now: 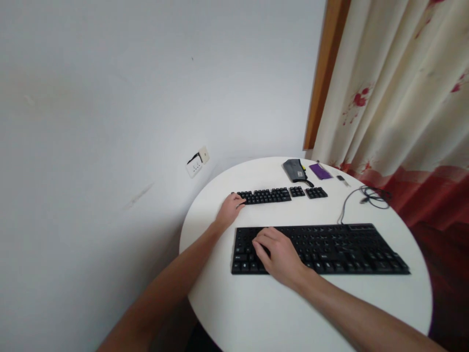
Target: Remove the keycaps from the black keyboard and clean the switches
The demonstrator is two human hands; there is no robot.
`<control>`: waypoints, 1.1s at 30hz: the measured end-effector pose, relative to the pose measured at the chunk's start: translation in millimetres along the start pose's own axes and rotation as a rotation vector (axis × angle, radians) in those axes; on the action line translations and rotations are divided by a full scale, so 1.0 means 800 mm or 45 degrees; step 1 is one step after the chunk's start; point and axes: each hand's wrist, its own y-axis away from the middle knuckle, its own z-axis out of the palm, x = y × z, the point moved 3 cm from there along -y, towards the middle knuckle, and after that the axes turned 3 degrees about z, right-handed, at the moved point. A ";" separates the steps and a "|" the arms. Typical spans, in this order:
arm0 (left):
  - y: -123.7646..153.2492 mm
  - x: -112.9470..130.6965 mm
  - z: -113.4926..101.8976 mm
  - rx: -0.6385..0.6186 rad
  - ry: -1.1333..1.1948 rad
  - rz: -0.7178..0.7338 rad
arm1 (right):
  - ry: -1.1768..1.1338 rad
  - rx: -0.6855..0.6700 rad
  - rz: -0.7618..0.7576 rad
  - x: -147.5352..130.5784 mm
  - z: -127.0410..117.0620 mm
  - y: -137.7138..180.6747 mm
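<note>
A black keyboard [340, 247] lies across the round white table [278, 313]. My right hand [278, 254] rests on its left part, fingers curled down onto the keys. Farther back, rows of loose black keycaps [271, 195] are laid out in three groups on the table. My left hand [230, 209] reaches to the left end of these rows, fingertips pinched at the first keycaps; what they hold, if anything, is too small to make out.
The keyboard's black cable [366, 196] coils at the back right. A grey pouch [295, 171], a purple card [320, 170] and a small dark item [341, 179] lie at the far edge. A wall socket [197, 162] is at left, a flowered curtain [399, 98] at right.
</note>
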 end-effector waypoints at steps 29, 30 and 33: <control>0.017 0.014 -0.020 -0.179 0.341 -0.040 | -0.043 0.062 0.107 0.025 -0.005 -0.012; 0.017 0.023 -0.023 -0.183 0.374 -0.040 | -0.055 0.090 0.119 0.028 -0.007 -0.014; 0.020 0.060 -0.036 -0.215 0.522 -0.019 | -0.114 0.165 0.158 0.037 -0.013 -0.020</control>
